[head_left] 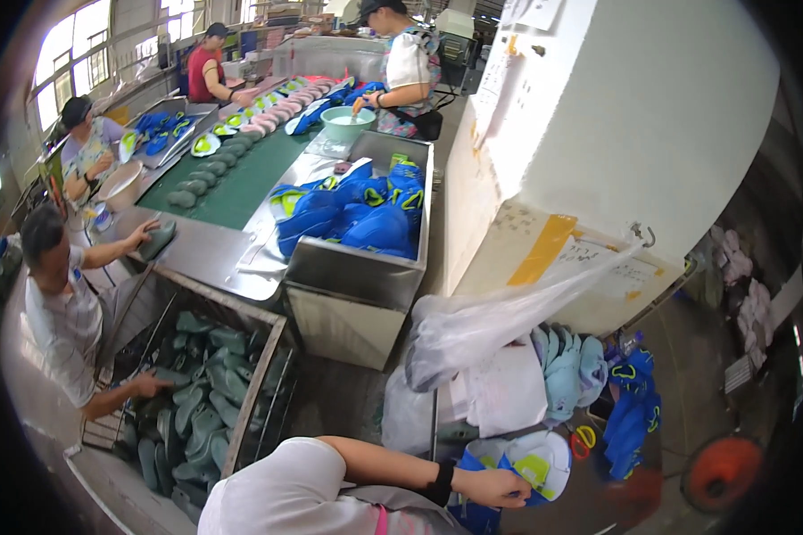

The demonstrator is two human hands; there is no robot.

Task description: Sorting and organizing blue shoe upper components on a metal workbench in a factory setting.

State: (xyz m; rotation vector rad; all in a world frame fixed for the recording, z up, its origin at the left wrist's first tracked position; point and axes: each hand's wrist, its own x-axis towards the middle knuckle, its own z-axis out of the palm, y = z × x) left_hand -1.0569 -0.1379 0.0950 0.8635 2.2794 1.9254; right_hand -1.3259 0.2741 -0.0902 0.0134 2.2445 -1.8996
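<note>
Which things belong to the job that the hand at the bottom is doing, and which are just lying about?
Probably for the job:
shoe top in the left hand
blue shoe tops heaped to the right

Seemingly just lying about:
scissors, not held now
clear plastic
pale blue shoe pieces

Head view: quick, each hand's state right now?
Left hand: closed, apparently holding a blue, white and lime shoe upper.
Right hand: not in view, cannot be told.
</note>
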